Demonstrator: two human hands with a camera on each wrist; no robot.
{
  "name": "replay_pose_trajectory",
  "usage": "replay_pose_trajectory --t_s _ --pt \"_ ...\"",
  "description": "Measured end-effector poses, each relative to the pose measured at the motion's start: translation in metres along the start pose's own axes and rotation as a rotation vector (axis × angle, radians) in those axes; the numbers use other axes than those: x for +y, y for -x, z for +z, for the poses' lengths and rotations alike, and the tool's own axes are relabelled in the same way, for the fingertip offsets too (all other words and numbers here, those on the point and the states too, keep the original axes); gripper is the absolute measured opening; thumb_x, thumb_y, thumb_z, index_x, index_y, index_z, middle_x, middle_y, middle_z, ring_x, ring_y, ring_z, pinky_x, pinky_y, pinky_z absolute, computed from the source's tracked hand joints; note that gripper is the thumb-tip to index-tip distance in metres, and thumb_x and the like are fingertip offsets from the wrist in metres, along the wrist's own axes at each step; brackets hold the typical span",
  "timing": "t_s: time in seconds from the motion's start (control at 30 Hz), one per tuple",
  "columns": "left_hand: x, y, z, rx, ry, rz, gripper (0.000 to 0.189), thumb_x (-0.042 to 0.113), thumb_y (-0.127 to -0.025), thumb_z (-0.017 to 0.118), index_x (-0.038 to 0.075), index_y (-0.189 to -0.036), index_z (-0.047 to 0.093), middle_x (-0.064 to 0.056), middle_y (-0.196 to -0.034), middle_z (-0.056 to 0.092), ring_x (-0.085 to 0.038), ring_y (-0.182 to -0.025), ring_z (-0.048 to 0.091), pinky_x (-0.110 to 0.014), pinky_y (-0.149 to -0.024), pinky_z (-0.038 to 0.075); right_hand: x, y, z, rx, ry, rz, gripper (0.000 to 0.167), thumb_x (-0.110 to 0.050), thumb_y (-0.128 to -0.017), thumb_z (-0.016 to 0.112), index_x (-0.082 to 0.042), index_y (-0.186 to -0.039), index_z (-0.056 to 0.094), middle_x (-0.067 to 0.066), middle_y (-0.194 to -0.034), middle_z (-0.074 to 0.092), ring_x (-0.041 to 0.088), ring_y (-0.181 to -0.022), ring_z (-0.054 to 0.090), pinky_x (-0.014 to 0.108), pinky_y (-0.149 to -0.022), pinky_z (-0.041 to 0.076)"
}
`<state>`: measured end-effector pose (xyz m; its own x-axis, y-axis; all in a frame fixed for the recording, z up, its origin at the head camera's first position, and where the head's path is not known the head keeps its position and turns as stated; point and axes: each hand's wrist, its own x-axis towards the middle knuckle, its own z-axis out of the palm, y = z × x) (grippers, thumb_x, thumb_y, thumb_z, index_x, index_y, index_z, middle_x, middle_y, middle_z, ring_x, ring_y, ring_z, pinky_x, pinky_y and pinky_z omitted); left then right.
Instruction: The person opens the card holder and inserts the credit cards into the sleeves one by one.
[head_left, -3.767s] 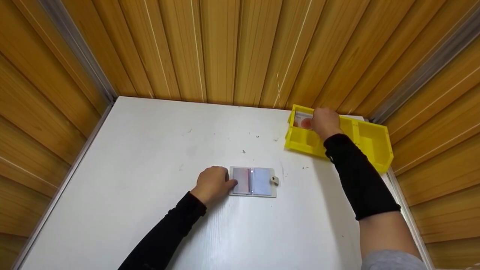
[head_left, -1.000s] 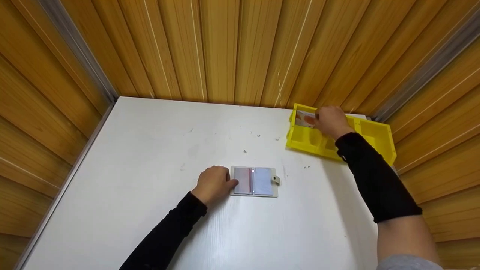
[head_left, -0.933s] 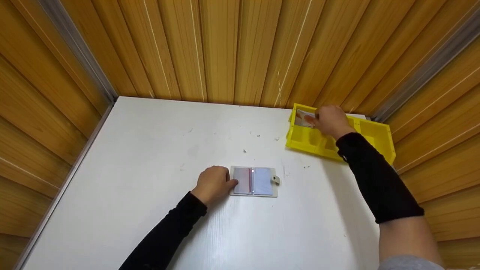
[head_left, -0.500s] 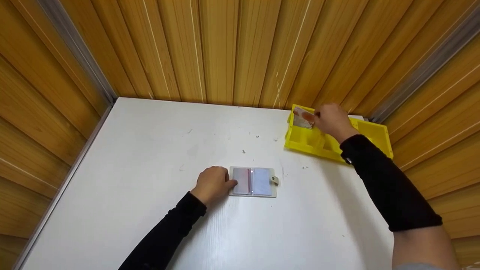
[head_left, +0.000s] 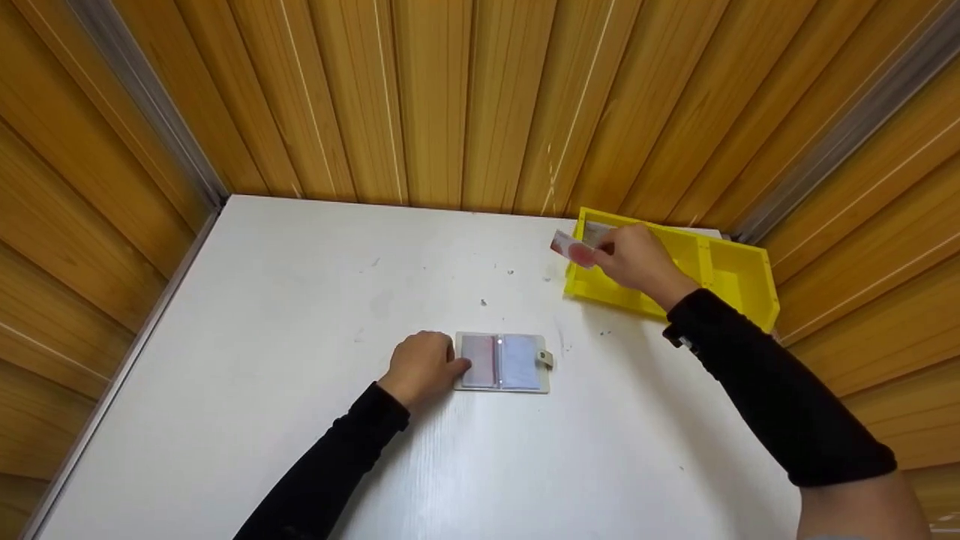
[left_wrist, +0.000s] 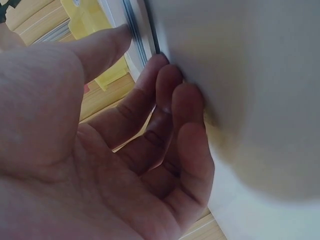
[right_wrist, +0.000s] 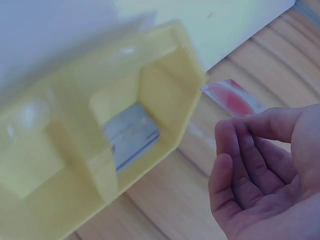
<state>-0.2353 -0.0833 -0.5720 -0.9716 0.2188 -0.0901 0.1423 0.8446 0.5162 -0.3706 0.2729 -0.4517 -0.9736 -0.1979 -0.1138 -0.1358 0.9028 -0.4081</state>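
A small card album lies spread open on the white table, with clear pockets on both sides and a snap strap at its right edge. My left hand pinches its left edge, thumb on top; in the left wrist view the fingers curl against the cover's side. Between thumb and fingers, my right hand pinches a card with a red round print, raised over the left end of the yellow bin. More cards lie inside a bin compartment in the right wrist view.
The divided yellow bin stands at the table's back right corner, close to the wood-patterned panels. Metal posts edge the panels. White tabletop stretches left of the album and in front of it.
The right hand was reaching into the bin; now it has lifted a card out and moved slightly left and toward me. My left hand stays on the album's edge.
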Motion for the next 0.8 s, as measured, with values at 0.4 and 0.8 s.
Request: replay_pose_trajectory --t_s 0.4,0.8 --pt "-0.002 0.002 -0.002 0.005 0.012 0.0 0.036 0.037 -0.098 0.081 0.014 -0.072 0.069 0.001 -0.073 0.065 -0.017 -0.071 0.057 -0.034 -0.064 0.045 -0.034 0.026 0.043 -0.098 -0.119 -0.075 0.023 -0.027 -0.105 0.072 -0.009 -0.113 0.085 0.01 -0.1 0.08 0.028 -0.086 0.067 0.033 -0.072 0.057" --pt "0.001 0.004 -0.004 0.014 0.032 0.005 0.037 0.035 -0.098 0.081 0.015 -0.071 0.067 0.002 -0.071 0.063 -0.017 -0.069 0.055 -0.034 -0.063 0.044 -0.054 0.062 0.078 -0.212 -0.126 -0.121 0.02 -0.021 -0.103 0.069 -0.007 -0.105 0.084 0.007 -0.092 0.077 0.022 -0.08 0.063 0.03 -0.072 0.057"
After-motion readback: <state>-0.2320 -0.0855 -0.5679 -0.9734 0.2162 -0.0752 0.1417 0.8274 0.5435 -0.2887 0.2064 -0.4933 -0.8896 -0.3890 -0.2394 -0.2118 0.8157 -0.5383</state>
